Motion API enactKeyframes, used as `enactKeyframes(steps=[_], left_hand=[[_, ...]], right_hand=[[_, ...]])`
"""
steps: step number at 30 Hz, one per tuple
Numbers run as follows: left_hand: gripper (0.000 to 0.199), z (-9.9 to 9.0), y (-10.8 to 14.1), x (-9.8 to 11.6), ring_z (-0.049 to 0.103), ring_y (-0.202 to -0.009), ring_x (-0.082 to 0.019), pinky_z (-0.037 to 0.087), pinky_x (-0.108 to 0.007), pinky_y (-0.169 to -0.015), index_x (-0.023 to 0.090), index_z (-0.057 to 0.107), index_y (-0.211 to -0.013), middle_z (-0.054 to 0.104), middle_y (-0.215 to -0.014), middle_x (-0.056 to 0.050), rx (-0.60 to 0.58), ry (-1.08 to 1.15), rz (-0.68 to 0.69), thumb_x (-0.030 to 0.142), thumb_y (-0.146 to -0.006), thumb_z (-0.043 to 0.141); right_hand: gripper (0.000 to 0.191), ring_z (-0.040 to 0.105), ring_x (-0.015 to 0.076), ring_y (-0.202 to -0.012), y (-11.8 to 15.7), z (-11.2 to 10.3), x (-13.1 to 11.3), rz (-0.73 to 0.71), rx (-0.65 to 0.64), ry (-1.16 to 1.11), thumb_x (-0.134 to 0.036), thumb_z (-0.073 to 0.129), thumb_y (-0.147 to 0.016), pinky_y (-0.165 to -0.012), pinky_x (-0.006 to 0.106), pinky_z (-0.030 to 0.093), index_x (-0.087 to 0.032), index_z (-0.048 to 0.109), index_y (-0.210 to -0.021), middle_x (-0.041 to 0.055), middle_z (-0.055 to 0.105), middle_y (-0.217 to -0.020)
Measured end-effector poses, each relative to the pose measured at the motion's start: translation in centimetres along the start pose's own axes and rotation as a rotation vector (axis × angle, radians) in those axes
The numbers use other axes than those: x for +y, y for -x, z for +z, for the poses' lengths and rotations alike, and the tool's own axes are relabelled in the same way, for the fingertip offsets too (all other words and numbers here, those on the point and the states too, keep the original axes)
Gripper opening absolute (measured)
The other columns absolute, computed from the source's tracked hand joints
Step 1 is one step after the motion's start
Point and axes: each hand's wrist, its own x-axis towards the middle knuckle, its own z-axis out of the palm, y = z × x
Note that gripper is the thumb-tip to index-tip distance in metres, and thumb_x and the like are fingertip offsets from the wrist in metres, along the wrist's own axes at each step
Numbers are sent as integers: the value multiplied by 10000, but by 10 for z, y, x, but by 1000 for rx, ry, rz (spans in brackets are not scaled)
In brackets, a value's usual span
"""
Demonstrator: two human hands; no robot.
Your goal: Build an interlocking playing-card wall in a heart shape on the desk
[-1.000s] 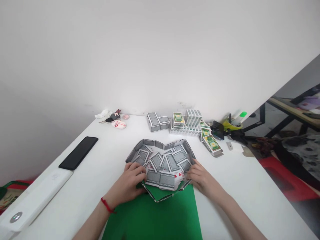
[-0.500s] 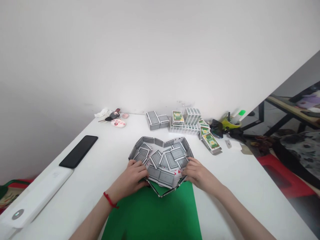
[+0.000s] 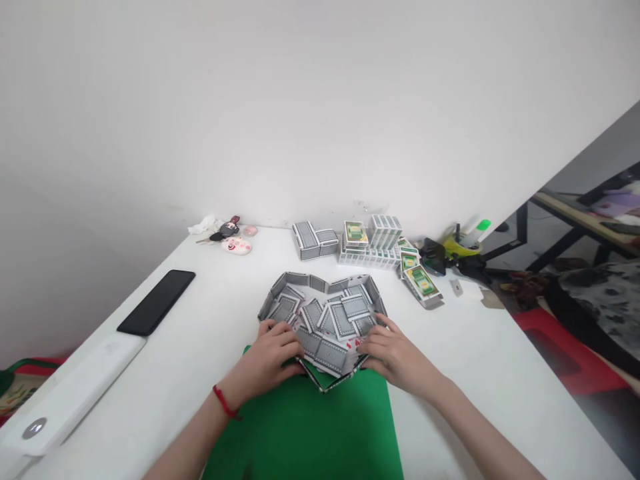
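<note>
A heart-shaped tray point(image 3: 320, 285) with walls of folded playing cards stands in front of me, its tip toward me over a green sheet point(image 3: 305, 427). Loose playing cards point(image 3: 343, 320), mostly backs up, overlap inside it. My left hand point(image 3: 274, 353), with a red string at the wrist, is closed over the lower left wall, fingers inside and thumb outside. On the lower right wall, my right hand point(image 3: 393, 350) grips in the same way, its fingertips beside cards with red hearts. Both hands hide parts of the wall.
Behind the tray are folded card blocks point(image 3: 315, 241), stacked card boxes point(image 3: 370, 250) and an opened card box point(image 3: 423, 285). A black phone point(image 3: 157, 303) and a white lamp base point(image 3: 75, 393) lie left. A mouse point(image 3: 236, 246) and a yellow pen holder point(image 3: 463, 248) stand farther back.
My left hand has slid slightly to the right along the wall. My right hand has shifted a little left, toward the tip. The tray has barely moved.
</note>
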Motion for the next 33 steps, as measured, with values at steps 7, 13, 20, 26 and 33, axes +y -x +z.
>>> enactKeyframes(steps=[7, 13, 20, 26, 33], left_hand=[[369, 8, 7, 16, 461, -954, -227, 280, -379, -849, 258, 589, -974, 603, -1042, -33, 52, -10, 30, 532, -727, 593], [254, 21, 8, 21, 464, -933, -213, 301, -379, -843, 259, 588, -916, 608, -1013, -14, 41, -13, 22, 476, -790, 549], [650, 14, 23, -11, 250, -1272, -310, 258, -499, -1022, 245, 276, -1326, 289, -1365, -132, 473, 263, -126, 561, -792, 470], [863, 10, 27, -42, 121, -1348, -344, 225, -532, -1064, 254, 313, -1322, 81, -1472, -136, 316, 369, -250, 552, -604, 689], [273, 15, 26, -51, 324, -1287, -302, 340, -512, -1014, 196, 546, -892, 314, -1411, -128, 307, 365, -324, 357, -706, 664]], right_hand=[[213, 545, 209, -979, 0, 6, -19, -80, 32, 69, -268, 512, -851, -1076, 563, 156, -222, 571, -1051, 52, 645, -941], [255, 552, 182, -988, 1, 15, -28, -93, -1, 15, -126, 418, -859, -1089, 520, 201, -209, 559, -1054, 57, 634, -951], [743, 221, 302, -1332, 15, 17, 2, 284, 385, -223, -419, 566, -791, -1067, 519, 251, -215, 193, -1400, 138, 268, -1436], [619, 164, 240, -1361, 21, 40, 27, 417, 466, -586, -449, 452, -852, -1073, 466, 252, -309, 181, -1392, 68, 128, -1495], [482, 298, 309, -1301, 22, 38, 27, 432, 321, -474, -444, 675, -680, -1036, 509, 285, -247, 510, -1087, 113, 365, -1385]])
